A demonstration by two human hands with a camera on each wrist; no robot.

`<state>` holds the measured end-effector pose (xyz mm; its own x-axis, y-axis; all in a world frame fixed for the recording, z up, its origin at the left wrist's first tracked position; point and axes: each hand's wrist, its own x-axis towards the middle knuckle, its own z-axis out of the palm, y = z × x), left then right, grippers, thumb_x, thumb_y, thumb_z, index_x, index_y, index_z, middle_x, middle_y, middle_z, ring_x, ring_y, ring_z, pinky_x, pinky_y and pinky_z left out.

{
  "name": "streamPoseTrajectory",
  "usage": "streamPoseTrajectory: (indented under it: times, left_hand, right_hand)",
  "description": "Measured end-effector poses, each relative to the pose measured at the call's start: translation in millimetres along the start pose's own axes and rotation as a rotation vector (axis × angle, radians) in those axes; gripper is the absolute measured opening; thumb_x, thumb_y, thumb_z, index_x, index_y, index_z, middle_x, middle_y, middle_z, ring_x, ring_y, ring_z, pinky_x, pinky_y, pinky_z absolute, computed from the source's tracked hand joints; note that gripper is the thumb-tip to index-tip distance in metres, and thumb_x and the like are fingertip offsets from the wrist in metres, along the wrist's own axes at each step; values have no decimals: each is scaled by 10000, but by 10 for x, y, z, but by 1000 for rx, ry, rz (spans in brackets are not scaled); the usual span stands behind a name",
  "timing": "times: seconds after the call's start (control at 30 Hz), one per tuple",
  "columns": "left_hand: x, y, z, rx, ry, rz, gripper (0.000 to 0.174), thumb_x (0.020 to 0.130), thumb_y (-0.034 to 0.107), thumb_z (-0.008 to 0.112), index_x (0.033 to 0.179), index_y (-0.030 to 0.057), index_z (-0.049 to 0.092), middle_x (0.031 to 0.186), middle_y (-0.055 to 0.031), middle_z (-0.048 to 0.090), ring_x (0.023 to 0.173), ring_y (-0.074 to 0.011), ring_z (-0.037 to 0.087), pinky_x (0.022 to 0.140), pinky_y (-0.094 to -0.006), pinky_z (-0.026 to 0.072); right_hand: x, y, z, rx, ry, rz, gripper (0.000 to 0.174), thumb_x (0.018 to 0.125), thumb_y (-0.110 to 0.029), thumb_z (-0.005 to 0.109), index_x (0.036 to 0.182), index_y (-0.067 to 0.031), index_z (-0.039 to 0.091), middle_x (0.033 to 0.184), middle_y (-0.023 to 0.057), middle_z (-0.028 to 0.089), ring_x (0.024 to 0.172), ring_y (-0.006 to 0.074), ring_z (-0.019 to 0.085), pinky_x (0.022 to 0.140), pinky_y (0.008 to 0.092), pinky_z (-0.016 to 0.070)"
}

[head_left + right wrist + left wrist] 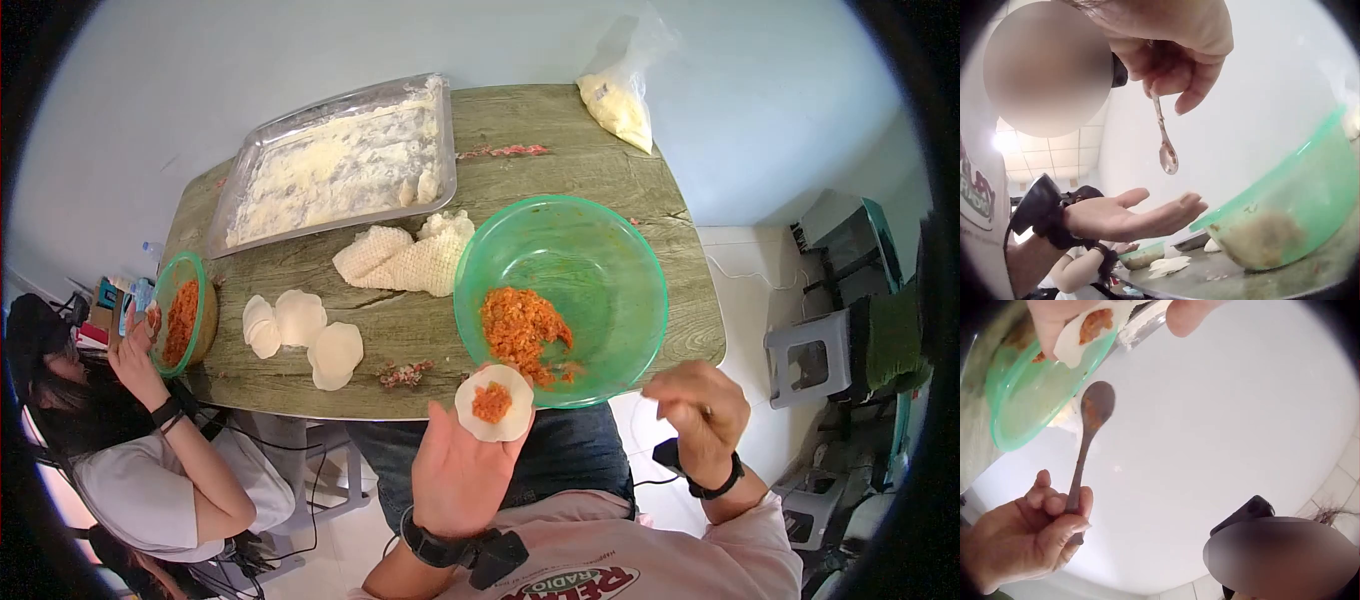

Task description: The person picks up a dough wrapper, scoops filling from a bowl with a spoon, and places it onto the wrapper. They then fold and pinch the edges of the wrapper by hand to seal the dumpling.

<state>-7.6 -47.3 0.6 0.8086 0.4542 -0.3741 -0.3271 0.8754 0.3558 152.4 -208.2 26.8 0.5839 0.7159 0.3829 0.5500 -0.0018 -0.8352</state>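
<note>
My left hand (pixel 460 475) is palm up, its fingers straight beneath a round dough wrapper (pixel 515 412). A dab of orange-red filling (pixel 490 402) sits in the middle of the wrapper. To the right, my right hand (pixel 705 415) pinches a spoon by its handle; in the left wrist view the dark spoon (pixel 1099 403) has bits of filling on its bowl. In the right wrist view the spoon (pixel 1168 159) points down above the left hand. Just beyond the left fingertips stands a green bowl (pixel 615 300) with a heap of filling (pixel 515 328) on its near left side.
Several loose wrappers (pixel 335 355) lie on the table at left, near a crumpled cream cloth (pixel 400 262). Behind is a floured metal tray (pixel 447 150). A bag (pixel 620 105) stands at the back right. Another person (pixel 170 480) works at left beside a smaller green bowl (pixel 208 310).
</note>
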Motion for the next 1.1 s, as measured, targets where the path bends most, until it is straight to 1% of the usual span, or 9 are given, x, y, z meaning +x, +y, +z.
streamPoseTrajectory:
  times: [0.13,0.27,0.4,0.47,0.57,0.6,0.67,0.8,1.1]
  left_hand:
    - [-23,-44,-62,0,16,-14,662,959,491,289,1396,-3,241,1435,-163,314,1333,-299,300,1108,-437,241]
    - [-29,-74,-89,-11,-5,-20,643,961,476,300,1395,4,249,1434,-166,314,1334,-311,299,1107,-445,241]
    - [-30,-75,-78,-2,4,-18,637,959,466,321,1391,2,257,1430,-172,319,1330,-310,307,1108,-447,240]
    - [-29,-77,-81,7,4,-16,636,958,463,329,1390,2,260,1428,-174,322,1329,-308,310,1108,-448,239]
    - [-24,-80,-94,-8,-6,-16,637,955,462,343,1388,1,266,1425,-176,326,1327,-303,313,1112,-450,233]
    - [-24,-83,-91,3,0,-11,640,953,465,346,1388,2,269,1425,-175,328,1326,-300,316,1114,-451,229]
    - [-24,-85,-91,16,7,-7,642,952,467,349,1387,2,271,1424,-175,329,1325,-298,319,1115,-451,226]
    - [-22,-86,-94,12,11,-3,643,952,468,348,1388,3,269,1425,-176,328,1322,-294,323,1119,-451,218]
    - [-16,-99,-115,2,11,-4,631,954,461,345,1385,4,275,1414,-171,345,1321,-287,325,1116,-449,221]
  right_hand:
    - [115,130,79,-73,27,172,98,832,-93,621,865,-8,657,692,113,594,603,218,557,546,310,413]
    - [190,181,158,-301,-57,103,60,817,-46,619,799,11,629,656,132,558,578,265,551,514,316,406]
    - [188,211,232,-224,-59,114,83,816,-66,632,800,16,627,658,133,560,573,263,555,506,314,406]
    - [196,195,235,38,-60,442,97,819,-79,637,810,17,625,659,132,561,577,258,555,520,319,414]
    - [236,327,278,-73,3,253,92,827,-81,633,825,11,630,678,123,570,593,239,558,538,312,420]
    - [248,345,282,-73,6,256,92,827,-81,633,825,11,630,678,123,570,593,239,558,538,312,420]
    - [265,365,292,-115,-128,149,92,831,-87,634,836,5,636,698,115,575,617,224,559,561,303,421]
    - [268,374,183,-36,-147,229,116,828,-110,647,836,6,640,714,109,581,641,213,563,576,296,422]
    - [219,433,24,224,-141,392,167,844,-157,652,842,9,665,727,45,603,673,113,539,602,247,416]
